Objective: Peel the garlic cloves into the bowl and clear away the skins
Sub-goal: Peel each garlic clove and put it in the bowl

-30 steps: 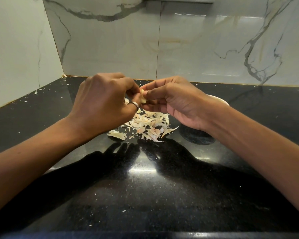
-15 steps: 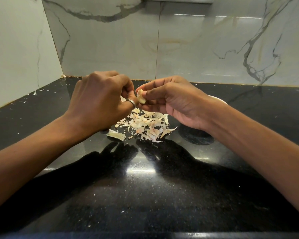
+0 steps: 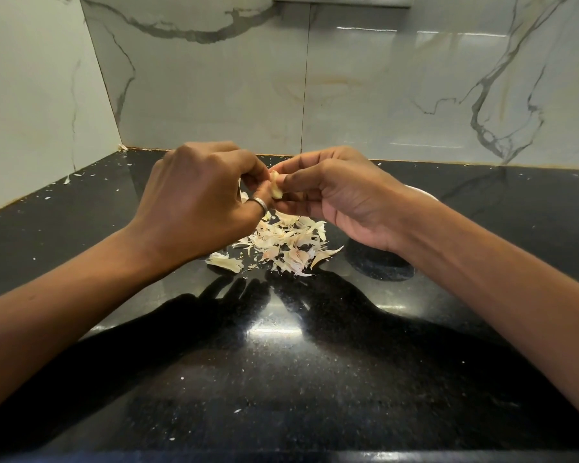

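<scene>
Both the left hand (image 3: 198,202) and right hand (image 3: 331,195) pinch one garlic clove (image 3: 275,188), mid-peel, above a sizeable pile of skins (image 3: 286,243) on the counter (image 3: 281,379), uncleared.

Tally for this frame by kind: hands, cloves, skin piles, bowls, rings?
hands: 2, left hand and right hand
clove: 1
skin pile: 1
bowl, mostly hidden: 1
ring: 1
Total: 6
</scene>
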`<move>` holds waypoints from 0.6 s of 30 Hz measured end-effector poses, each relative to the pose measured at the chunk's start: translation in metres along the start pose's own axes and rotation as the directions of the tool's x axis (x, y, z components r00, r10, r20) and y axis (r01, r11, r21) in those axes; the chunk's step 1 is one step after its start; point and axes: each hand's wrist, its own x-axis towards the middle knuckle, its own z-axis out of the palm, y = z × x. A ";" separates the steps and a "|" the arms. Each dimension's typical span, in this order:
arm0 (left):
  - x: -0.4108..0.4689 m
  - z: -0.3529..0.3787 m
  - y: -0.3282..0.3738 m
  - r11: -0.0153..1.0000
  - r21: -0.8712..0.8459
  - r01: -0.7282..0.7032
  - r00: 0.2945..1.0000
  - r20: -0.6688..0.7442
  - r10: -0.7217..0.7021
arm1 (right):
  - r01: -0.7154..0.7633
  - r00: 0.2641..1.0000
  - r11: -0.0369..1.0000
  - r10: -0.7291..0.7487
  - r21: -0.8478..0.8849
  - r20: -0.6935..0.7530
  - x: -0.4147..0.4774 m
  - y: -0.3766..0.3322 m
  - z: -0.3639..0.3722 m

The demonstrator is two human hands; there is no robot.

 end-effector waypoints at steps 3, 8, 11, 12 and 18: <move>0.000 0.000 0.001 1.000 0.028 -0.012 1.000 -0.002 0.012 | -0.003 1.000 1.000 0.003 -0.009 0.005 0.000 0.000 0.000; -0.001 0.000 0.002 0.997 0.076 -0.029 1.000 -0.006 0.030 | 0.001 1.000 1.000 0.000 -0.027 0.015 -0.001 0.001 0.002; -0.001 0.001 0.002 0.994 0.101 -0.034 0.999 -0.005 0.035 | -0.002 1.000 0.999 0.002 -0.035 0.021 -0.001 0.002 0.003; -0.001 0.001 0.003 0.994 0.105 -0.033 0.999 -0.004 0.034 | -0.003 1.000 0.999 0.004 -0.036 0.021 -0.001 0.002 0.003; 0.001 -0.001 0.000 0.994 0.108 -0.012 1.000 0.007 0.011 | -0.005 1.000 0.999 0.005 -0.033 0.015 0.000 0.002 0.004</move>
